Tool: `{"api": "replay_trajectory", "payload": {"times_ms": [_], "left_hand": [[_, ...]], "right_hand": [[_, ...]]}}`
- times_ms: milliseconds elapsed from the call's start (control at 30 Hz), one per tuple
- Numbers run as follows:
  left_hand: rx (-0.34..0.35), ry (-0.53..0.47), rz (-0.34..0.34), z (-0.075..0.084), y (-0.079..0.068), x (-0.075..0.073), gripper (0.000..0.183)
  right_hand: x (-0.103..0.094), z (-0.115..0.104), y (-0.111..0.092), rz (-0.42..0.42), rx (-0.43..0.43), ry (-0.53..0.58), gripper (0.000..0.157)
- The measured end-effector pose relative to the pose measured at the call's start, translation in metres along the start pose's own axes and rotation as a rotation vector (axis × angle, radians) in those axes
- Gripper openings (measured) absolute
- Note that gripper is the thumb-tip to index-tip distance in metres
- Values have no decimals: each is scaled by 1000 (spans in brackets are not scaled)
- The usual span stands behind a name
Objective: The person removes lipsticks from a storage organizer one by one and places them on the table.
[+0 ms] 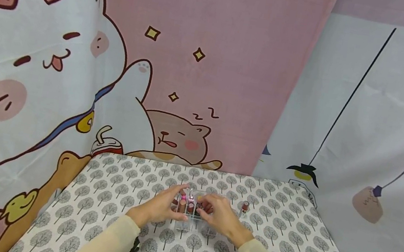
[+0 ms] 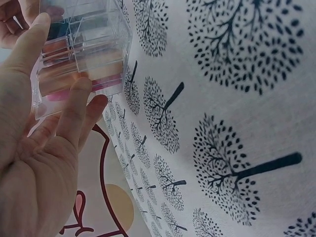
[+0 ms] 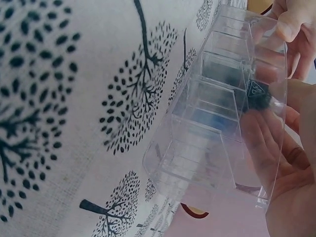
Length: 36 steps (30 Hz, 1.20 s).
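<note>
A clear plastic lipstick organizer (image 1: 183, 225) stands on the table, its compartments seen through the walls. In its left part stand a brown lipstick (image 1: 182, 206), a reddish-brown one (image 1: 190, 208) and some pink-topped pieces (image 1: 191, 198). My left hand (image 1: 159, 206) grips the organizer's left end, thumb along the front and fingers round the side. My right hand (image 1: 222, 215) reaches into the middle of the organizer. There its fingertips pinch a dark, printed lipstick-like piece (image 3: 258, 95), partly hidden behind the clear wall.
A brown lipstick with a clear lower part (image 1: 245, 207) stands on the table to the right of my right hand. A white cloth with grey tree prints (image 1: 109, 209) covers the table. Cartoon-printed curtains (image 1: 213, 57) hang behind and at both sides.
</note>
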State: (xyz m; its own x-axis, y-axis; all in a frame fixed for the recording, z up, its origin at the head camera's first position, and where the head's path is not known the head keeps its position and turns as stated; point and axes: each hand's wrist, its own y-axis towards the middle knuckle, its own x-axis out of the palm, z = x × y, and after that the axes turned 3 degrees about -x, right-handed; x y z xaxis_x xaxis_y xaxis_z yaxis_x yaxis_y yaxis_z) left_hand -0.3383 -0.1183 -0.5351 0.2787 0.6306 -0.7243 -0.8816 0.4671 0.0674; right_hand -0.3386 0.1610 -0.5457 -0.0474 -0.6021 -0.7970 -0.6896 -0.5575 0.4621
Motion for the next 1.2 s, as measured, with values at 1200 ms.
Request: {"api": "replay_trajectory", "payload": {"times_ms": [1200], "left_hand": [[-13, 9, 20, 2, -2, 1, 117]], "right_hand": [[-11, -8, -3, 70, 2, 59, 26]]}}
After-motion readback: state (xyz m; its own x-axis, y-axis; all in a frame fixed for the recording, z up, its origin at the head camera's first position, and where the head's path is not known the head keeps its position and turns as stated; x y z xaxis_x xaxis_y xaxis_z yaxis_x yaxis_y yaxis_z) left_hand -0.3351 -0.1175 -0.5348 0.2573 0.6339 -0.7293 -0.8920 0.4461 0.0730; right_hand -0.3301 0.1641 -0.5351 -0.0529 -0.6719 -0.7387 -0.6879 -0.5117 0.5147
